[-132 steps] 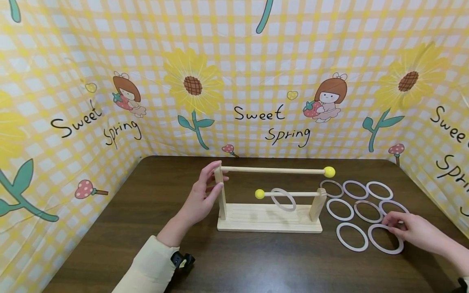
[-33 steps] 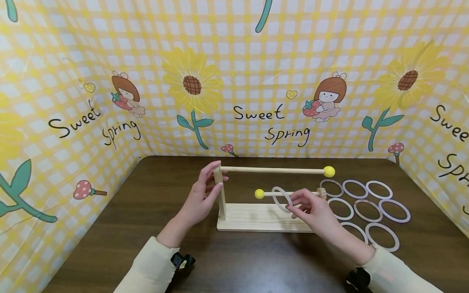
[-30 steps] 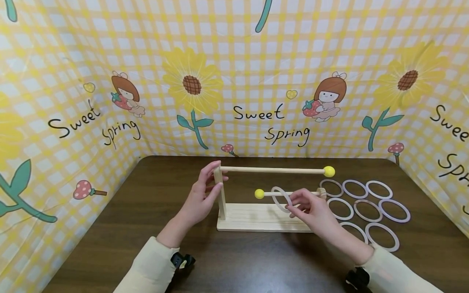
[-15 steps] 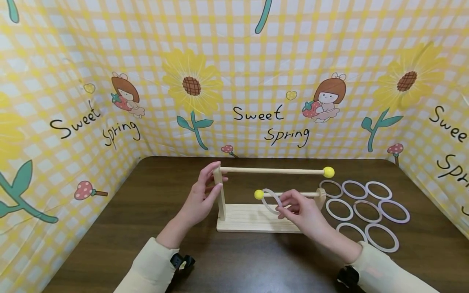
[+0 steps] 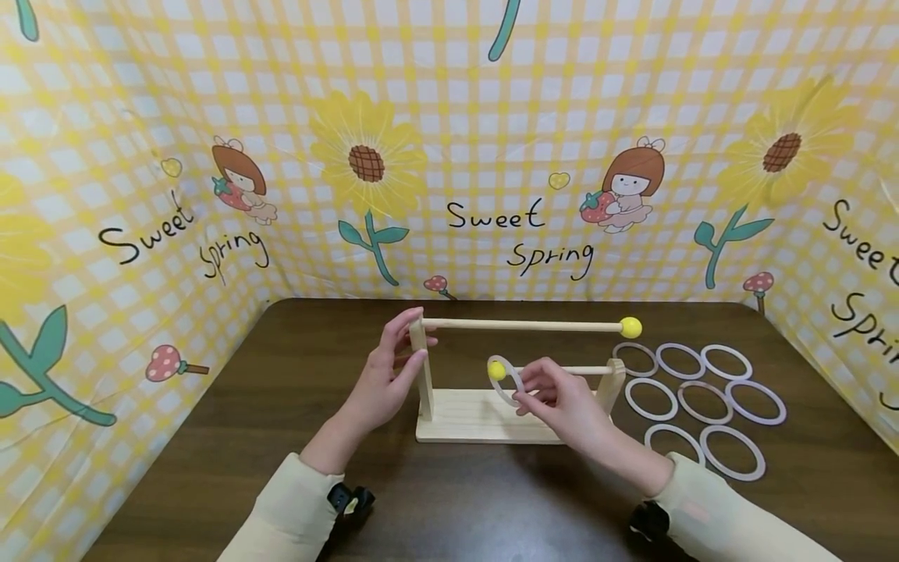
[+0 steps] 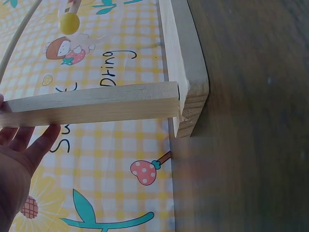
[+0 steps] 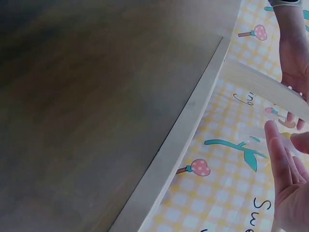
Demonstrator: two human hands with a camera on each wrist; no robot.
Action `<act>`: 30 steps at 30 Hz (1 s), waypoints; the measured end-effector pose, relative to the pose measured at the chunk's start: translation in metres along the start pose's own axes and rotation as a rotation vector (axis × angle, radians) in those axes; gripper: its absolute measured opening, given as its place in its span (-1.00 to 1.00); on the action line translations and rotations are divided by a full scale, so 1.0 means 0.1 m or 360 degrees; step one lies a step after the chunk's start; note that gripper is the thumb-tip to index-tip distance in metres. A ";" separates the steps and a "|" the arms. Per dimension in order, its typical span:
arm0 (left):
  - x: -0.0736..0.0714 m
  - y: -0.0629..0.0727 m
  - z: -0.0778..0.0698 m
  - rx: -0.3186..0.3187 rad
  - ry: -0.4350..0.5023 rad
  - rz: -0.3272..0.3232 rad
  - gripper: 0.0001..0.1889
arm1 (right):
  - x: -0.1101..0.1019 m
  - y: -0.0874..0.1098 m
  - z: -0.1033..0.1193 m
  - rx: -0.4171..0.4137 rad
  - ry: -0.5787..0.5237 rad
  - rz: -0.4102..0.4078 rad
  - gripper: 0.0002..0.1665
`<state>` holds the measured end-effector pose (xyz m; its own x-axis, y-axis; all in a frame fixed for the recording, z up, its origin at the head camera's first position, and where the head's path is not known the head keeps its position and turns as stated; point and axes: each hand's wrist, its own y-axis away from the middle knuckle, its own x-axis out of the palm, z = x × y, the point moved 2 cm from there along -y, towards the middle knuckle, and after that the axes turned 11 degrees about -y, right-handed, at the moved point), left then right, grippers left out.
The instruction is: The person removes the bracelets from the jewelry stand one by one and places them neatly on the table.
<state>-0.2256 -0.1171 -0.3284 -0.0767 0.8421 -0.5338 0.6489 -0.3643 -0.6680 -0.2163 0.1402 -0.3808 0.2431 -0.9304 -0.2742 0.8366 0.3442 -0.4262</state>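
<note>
A wooden stand (image 5: 485,417) has two posts, each carrying a horizontal rod tipped with a yellow ball. My left hand (image 5: 382,382) grips the tall left post (image 5: 424,378), thumb in front and fingers behind; the left wrist view shows fingertips against the post (image 6: 106,108). With thumb and fingers, my right hand (image 5: 565,402) pinches a pale ring (image 5: 499,394) by its right side. In the head view the ring encircles the yellow ball (image 5: 496,370) at the left end of the lower rod (image 5: 579,370). The right wrist view shows the right hand (image 7: 289,198) only partly.
Several pale rings lie flat on the dark table to the right of the stand, one of them a white ring (image 5: 726,363) at the back. The upper rod (image 5: 523,325) runs above the lower one. A patterned cloth (image 5: 449,117) surrounds the table (image 5: 449,499).
My right hand came from the loose rings to the ring hanging on the lower rod, pinched it and slid it left to the yellow ball. My left hand stayed on the post.
</note>
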 end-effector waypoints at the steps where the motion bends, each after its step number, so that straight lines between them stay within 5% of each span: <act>1: 0.00 0.00 0.00 0.0000 -0.0004 -0.0001 -0.43 | 0.01 -0.01 0.00 -0.0004 -0.0012 0.0006 -0.72; 18: -0.01 0.01 -0.02 -0.0005 0.0003 -0.0007 -0.45 | 0.05 -0.02 0.05 -0.0046 0.0027 0.0047 -0.75; 30: -0.01 0.01 -0.02 0.0008 0.0022 -0.0016 -0.44 | -0.19 0.15 0.15 -0.0156 0.0168 -0.0041 -0.76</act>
<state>-0.2239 -0.1175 -0.3274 -0.0726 0.8513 -0.5197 0.6441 -0.3578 -0.6761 -0.2013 0.1614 -0.3687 0.1650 -0.9224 -0.3491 0.7886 0.3360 -0.5150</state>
